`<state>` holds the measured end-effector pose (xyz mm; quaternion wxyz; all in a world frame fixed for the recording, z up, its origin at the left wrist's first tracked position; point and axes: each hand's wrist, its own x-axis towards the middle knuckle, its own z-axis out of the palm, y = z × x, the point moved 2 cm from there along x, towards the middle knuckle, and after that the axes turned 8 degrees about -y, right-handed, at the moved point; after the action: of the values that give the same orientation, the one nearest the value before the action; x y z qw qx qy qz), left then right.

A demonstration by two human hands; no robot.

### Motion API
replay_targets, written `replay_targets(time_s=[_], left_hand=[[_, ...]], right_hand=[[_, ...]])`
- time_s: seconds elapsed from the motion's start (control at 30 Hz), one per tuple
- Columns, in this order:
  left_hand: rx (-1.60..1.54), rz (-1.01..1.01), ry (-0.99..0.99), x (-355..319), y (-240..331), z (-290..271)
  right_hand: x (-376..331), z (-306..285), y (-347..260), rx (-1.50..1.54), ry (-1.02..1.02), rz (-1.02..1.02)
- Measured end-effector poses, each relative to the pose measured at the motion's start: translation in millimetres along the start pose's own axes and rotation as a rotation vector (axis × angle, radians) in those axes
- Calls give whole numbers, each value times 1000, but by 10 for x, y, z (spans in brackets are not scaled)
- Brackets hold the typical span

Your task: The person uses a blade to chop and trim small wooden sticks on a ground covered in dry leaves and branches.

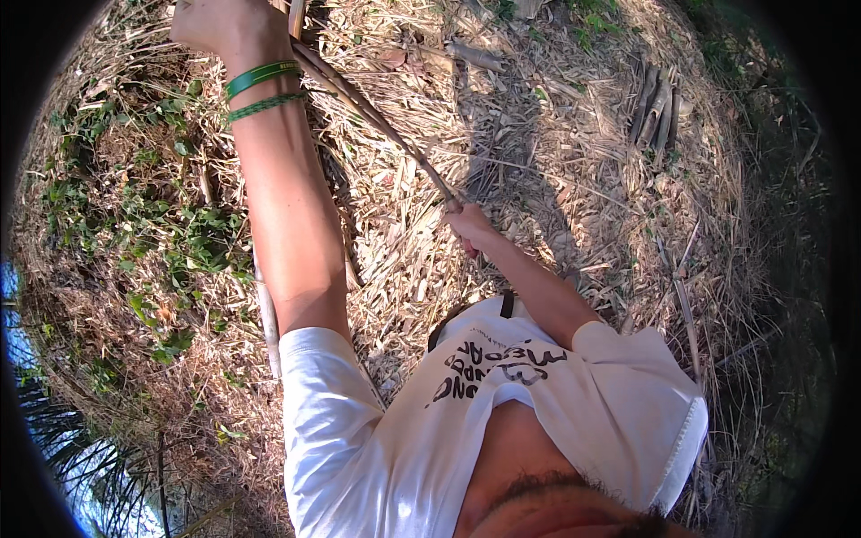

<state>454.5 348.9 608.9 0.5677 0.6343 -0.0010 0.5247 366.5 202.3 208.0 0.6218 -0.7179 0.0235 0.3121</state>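
- Two hands gripped one long thin stick [377, 117]: the left hand [215, 25] fisted around its upper end, the right hand [468, 226] wrapped around its lower end.
- Two green bands [262, 90] circled the left wrist.
- The stick's top was cut off by the frame edge.

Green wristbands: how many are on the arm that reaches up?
2. A wide green wristband sits just below the left hand; a thinner braided one lies right under it. None shows elsewhere.
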Motion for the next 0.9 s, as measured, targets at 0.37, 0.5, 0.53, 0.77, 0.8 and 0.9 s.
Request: replay_targets(time_s=[0.37, 0.5, 0.53, 0.77, 0.8, 0.9], left_hand=[[-255, -72, 2, 436, -238, -933], [-273, -166, -153, 461, -146, -762], [-318, -195, -249, 443, -90, -668], [5, 20, 24, 84, -12, -256], [-65, 29, -38, 22, -25, -261], [-302, -180, 11, -105, -107, -382]], right_hand=[[388, -544, 756, -298, -193, -64], [-42, -697, 59, -909, -192, -441], [-128, -618, -88, -1033, -226, -509], [-132, -265, -508, -1249, -432, -1123], [130, -504, -523, -1245, -260, -794], [693, -1272, -506, -1047, 279, -391]])
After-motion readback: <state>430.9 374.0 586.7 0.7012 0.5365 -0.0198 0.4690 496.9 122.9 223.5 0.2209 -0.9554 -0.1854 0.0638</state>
